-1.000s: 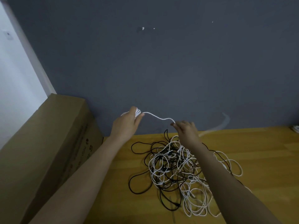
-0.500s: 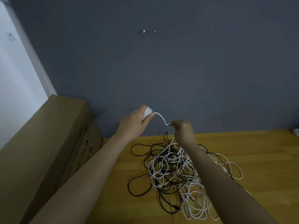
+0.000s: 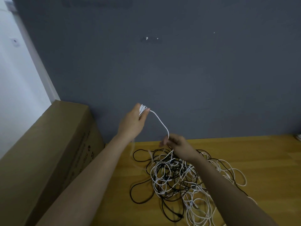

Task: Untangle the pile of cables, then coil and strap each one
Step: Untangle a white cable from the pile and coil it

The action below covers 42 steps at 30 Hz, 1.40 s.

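A tangled pile of black and white cables [image 3: 180,181] lies on the wooden floor [image 3: 260,157]. My left hand [image 3: 133,123] is raised above the pile and grips several loops of a white cable [image 3: 160,122] coiled round its fingers. From that coil the white cable arcs down to my right hand [image 3: 176,145], which pinches it just above the pile. Part of the pile is hidden under my right forearm.
A large cardboard box [image 3: 48,152] stands at the left against the dark grey wall [image 3: 179,70]. A small white object [image 3: 298,137] sits at the far right edge of the floor. Bare floor lies to the right of the pile.
My right hand has dropped lower towards the pile, still pinching the white cable. The stretch of cable between the hands now hangs in a longer downward arc. My left hand stays raised.
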Available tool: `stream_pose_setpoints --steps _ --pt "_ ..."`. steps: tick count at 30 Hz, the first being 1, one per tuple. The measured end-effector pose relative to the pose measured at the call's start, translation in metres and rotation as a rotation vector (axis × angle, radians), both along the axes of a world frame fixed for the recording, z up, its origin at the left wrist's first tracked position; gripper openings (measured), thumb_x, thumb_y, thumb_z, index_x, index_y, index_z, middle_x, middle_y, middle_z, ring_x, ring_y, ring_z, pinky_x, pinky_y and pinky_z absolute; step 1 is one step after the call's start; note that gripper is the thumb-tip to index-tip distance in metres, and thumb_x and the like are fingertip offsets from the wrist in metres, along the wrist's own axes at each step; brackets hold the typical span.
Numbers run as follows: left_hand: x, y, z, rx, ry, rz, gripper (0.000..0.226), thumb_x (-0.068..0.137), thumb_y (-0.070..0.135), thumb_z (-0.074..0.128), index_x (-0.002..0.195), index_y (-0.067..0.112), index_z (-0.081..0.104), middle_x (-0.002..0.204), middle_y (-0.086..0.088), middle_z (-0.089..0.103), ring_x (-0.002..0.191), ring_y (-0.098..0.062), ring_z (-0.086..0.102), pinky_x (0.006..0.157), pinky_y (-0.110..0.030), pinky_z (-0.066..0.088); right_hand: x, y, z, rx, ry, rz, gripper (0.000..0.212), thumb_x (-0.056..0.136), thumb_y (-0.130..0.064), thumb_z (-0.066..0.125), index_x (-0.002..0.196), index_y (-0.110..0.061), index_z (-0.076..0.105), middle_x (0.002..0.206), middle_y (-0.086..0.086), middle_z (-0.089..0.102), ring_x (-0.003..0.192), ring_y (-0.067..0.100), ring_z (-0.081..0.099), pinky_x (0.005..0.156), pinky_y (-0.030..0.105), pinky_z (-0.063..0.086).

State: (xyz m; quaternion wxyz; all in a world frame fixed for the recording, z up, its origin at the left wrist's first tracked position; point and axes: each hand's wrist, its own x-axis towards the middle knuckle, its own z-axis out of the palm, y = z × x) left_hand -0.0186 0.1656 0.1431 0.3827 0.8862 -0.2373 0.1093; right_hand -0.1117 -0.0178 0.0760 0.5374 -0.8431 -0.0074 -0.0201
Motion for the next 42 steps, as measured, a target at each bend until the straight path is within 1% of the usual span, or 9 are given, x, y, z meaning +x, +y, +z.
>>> stream_pose_setpoints --steps 8,12,18,21,27,30,34,38,42 --pt "-0.005 -0.009 -0.009 0.167 0.053 -0.137 0.031 0.098 0.053 0.034 0.088 0.024 0.04 0.066 0.005 0.05 0.059 -0.012 0.05 0.047 -0.031 0.027 0.02 -0.007 0.035 0.139 -0.219 -0.504 0.026 0.1 -0.009 0.036 0.079 -0.021 0.045 0.076 -0.003 0.045 0.067 0.007 0.043 0.065 0.027 0.036" --pt "-0.008 -0.01 -0.014 0.181 0.083 -0.185 0.034 0.097 0.054 0.037 0.079 0.025 0.036 0.065 0.005 0.046 0.055 -0.012 0.044 0.048 -0.031 0.027 0.022 -0.003 0.054 -0.062 -0.348 -0.476 0.023 0.099 -0.036 0.043 0.084 -0.02 0.05 0.082 -0.005 0.048 0.089 0.017 0.043 0.076 0.033 0.038" --pt "-0.011 -0.001 -0.01 0.191 0.143 -0.303 0.037 0.085 0.063 0.052 0.079 0.03 0.036 0.076 0.007 0.049 0.065 -0.009 0.046 0.056 -0.032 0.035 0.028 -0.019 0.079 -0.267 -0.554 -0.565 0.011 0.097 -0.026 0.053 0.096 -0.018 0.061 0.082 -0.013 0.058 0.08 0.014 0.053 0.08 0.044 0.041" --pt "-0.017 -0.003 -0.002 0.119 0.147 -0.367 0.043 0.082 0.07 0.045 0.084 0.027 0.046 0.079 0.004 0.056 0.068 -0.01 0.051 0.061 -0.033 0.04 0.034 -0.021 0.076 -0.261 -0.445 -0.534 0.012 0.092 -0.029 0.061 0.084 -0.02 0.063 0.086 -0.009 0.063 0.093 0.012 0.057 0.083 0.032 0.041" --pt "-0.02 -0.006 0.025 -0.341 0.26 -0.387 0.036 0.097 0.049 0.043 0.083 0.017 0.054 0.053 0.017 0.046 0.045 0.002 0.039 0.05 -0.016 0.033 0.025 -0.014 0.057 0.105 -0.101 -0.166 0.018 0.095 -0.018 0.056 0.079 -0.016 0.065 0.08 -0.007 0.063 0.071 -0.011 0.058 0.068 0.005 0.043" --pt "-0.013 -0.013 0.032 -0.433 0.318 -0.299 0.035 0.098 0.045 0.044 0.073 0.02 0.045 0.051 0.016 0.041 0.045 -0.001 0.036 0.05 -0.02 0.031 0.021 0.0 0.042 0.284 0.033 -0.013 0.026 0.098 -0.023 0.046 0.081 -0.01 0.06 0.077 -0.001 0.058 0.075 0.006 0.058 0.076 0.012 0.048" --pt "0.003 -0.015 0.026 -0.261 0.189 -0.067 0.033 0.098 0.049 0.04 0.082 0.022 0.049 0.073 0.009 0.051 0.065 -0.006 0.049 0.06 -0.027 0.037 0.011 0.011 0.04 0.558 0.053 0.042 0.035 0.093 -0.039 0.041 0.07 -0.013 0.046 0.058 -0.002 0.027 0.048 0.009 0.023 0.045 0.017 0.028" --pt "0.008 -0.005 0.0 0.012 0.254 -0.11 0.04 0.094 0.059 0.039 0.092 0.02 0.047 0.082 0.003 0.05 0.07 -0.016 0.051 0.058 -0.03 0.038 0.006 -0.001 0.062 0.607 -0.208 -0.223 0.035 0.094 -0.04 0.044 0.067 -0.018 0.052 0.05 -0.009 0.029 0.044 0.006 0.023 0.041 0.017 0.022" --pt "-0.006 0.001 -0.021 0.231 0.21 -0.233 0.036 0.093 0.062 0.035 0.092 0.027 0.044 0.077 0.008 0.046 0.07 -0.015 0.052 0.051 -0.027 0.028 0.008 -0.025 0.086 0.017 -0.389 -0.338 0.024 0.099 -0.022 0.048 0.083 -0.018 0.065 0.056 -0.016 0.049 0.051 -0.001 0.045 0.052 0.014 0.034"
